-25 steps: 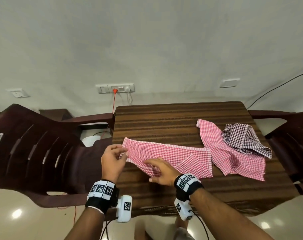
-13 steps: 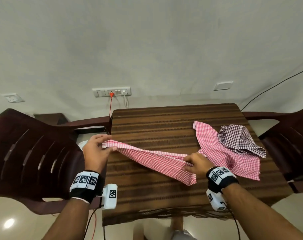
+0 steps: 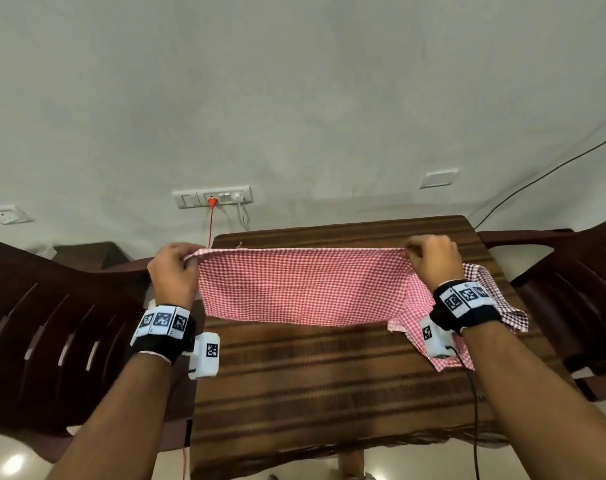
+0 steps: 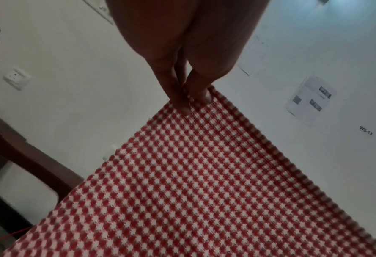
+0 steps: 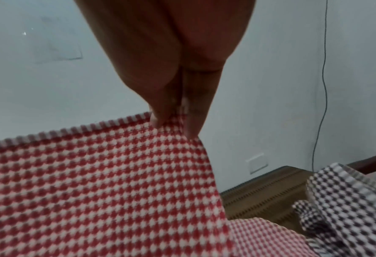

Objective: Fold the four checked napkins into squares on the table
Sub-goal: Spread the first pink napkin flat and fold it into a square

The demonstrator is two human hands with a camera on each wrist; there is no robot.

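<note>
Above table (image 3: 329,375), napkin (image 3: 301,285) between hands (image 3: 175,268)

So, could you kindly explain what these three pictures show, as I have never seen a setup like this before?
There is no machine here: a person works with bare hands, wearing black wristbands with printed markers and small white cameras. The wide picture comes from a camera on the person's head, looking down at a brown striped wooden table. The other two look along each wrist toward the fingers. The left hand and the right hand each pinch a top corner of a red-and-white checked cloth napkin, holding it stretched out above the table; the wrist views show those pinches close up. On the table's right side lie another red checked napkin and a dark brown checked napkin, both unfolded and rumpled. Dark brown plastic chairs stand on either side.
</note>
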